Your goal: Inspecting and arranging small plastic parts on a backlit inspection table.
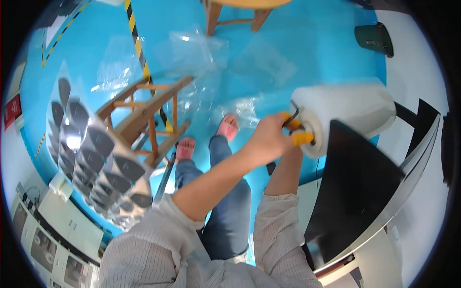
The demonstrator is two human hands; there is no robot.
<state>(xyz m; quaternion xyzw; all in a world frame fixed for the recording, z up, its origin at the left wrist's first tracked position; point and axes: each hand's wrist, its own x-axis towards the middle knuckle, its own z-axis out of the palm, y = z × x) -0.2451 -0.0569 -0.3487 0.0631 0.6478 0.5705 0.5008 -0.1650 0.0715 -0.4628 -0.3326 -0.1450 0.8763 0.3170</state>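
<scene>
My left hand point(269, 137) reaches across to the near end of a thick white roll point(348, 108). Its fingers are closed around a tool with yellow-and-black handles point(301, 138), whose exact kind I cannot make out. A dark curved part of it stands up against the roll's end, beside the pale core point(314, 126). My right forearm point(285, 175) rises just below the left hand. The right hand point(291, 152) is mostly hidden behind the left one and the tool, so its fingers do not show.
A black panel point(357, 192) stands close at the right, under the roll. To the left are a wooden stool point(139, 120) and a sheet with several dark rounded pieces point(93, 156). Clear plastic point(197, 48) lies on the blue floor. A dark bin point(374, 39) stands far right.
</scene>
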